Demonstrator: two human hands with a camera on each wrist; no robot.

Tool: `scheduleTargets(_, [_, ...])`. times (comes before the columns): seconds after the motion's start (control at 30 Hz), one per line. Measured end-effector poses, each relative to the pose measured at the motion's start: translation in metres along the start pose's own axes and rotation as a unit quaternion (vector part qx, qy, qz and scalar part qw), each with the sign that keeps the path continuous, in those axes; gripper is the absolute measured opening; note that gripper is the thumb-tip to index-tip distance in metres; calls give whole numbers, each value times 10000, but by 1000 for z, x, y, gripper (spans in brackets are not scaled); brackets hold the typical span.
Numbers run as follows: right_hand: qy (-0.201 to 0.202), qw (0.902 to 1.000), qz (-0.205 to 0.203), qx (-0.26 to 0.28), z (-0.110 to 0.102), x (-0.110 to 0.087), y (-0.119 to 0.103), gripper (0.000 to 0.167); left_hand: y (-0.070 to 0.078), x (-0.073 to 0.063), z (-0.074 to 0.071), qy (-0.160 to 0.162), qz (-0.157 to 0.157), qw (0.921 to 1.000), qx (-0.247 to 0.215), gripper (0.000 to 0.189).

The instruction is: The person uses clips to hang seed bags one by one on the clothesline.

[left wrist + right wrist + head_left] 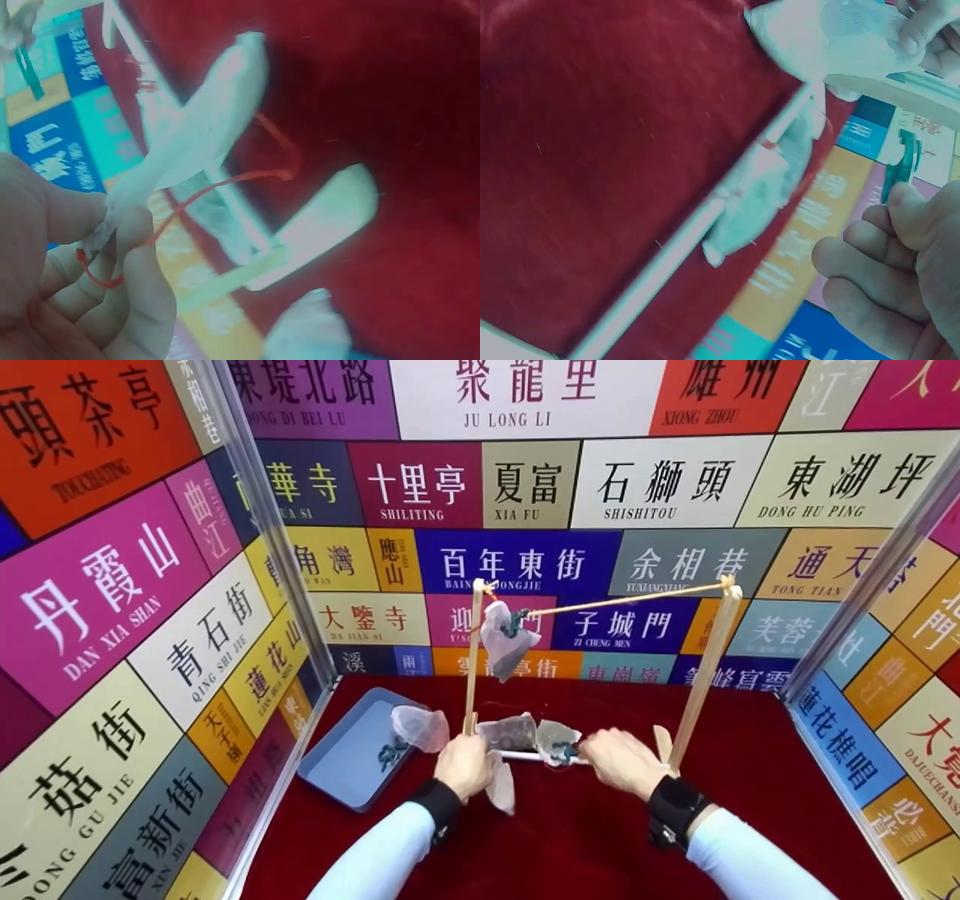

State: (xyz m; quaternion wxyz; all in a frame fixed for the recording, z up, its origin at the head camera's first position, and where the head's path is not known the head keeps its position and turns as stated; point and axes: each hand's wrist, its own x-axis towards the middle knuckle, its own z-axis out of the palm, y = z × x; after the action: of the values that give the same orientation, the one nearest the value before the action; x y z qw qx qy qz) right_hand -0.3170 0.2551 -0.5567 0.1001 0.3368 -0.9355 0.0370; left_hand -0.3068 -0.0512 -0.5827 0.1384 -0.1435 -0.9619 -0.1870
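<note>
My left hand point(463, 766) pinches the narrow end of a sheer whitish cloth piece point(214, 112) between thumb and fingers, and a red cord point(225, 180) loops out from the same grip. It works beside the left wooden post point(472, 675). Between thumb and index finger, my right hand point(885, 277) pinches a small green clip point(905, 161). Two more sheer cloth pieces lie along the white rod point(517, 755), one of them by the right hand point(622, 761). Another cloth piece point(506, 641) hangs by a green clip from the yellowish string point(630, 601).
At the left stands a blue tray point(341, 765) with green clips point(391, 755) in it and a cloth piece point(420, 727) over its right edge. The right wooden post point(709, 675) rises beyond my right wrist. Sign-covered walls surround the red cloth surface point(585, 840).
</note>
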Motion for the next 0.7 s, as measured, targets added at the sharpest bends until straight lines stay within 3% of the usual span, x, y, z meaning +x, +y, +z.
scheduleTargets(0.1, [116,9982,-83,-580,-22,8,1,20,12,8,-11,299,447,9983,232,20])
scheduleTargets(0.17, [281,9950,-115,-951,-39,15,0,16,21,14,-19,313,636,9969,336,14])
scheduleTargets(0.37, [1263,9778,-150,-1663,-108,43,-11,3,46,41,-52,191,927,9945,449,18])
scheduleTargets(0.5, [1862,9614,-100,-2025,-153,65,-20,13,63,56,-70,346,1064,9924,507,15])
scheduleTargets(0.6, [1874,9570,126,-2210,-177,80,-23,18,73,65,-77,572,1062,9917,439,18])
scheduleTargets(0.7, [1530,9642,440,-2122,-191,93,-23,18,83,73,-81,792,1082,9904,332,21])
